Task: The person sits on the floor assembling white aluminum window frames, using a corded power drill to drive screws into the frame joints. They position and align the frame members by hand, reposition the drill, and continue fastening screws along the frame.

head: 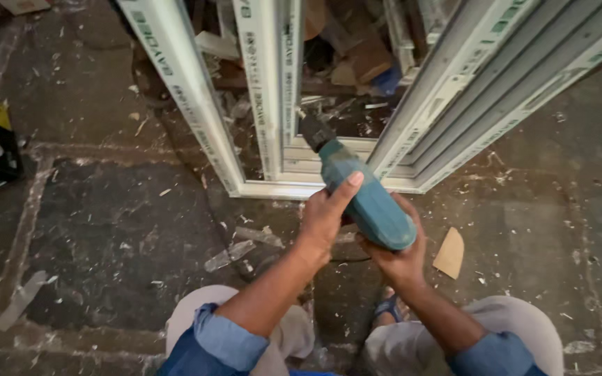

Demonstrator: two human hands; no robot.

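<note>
Teal-bodied, the drill (pixel 364 198) sits at the middle of the frame, its black nose pressed into the lower corner of a white window frame (pixel 273 104) that stands on the dusty floor (pixel 106 230). Drilling or screw-driving at that corner joint seems to be the step in hand; it calls for steady, straight pressure. Left hand (pixel 325 216) wraps the body from the side, thumb along the top; right hand (pixel 398 257) cups the rear end from below. Both forearms reach up from the bottom edge, between bent knees.
</note>
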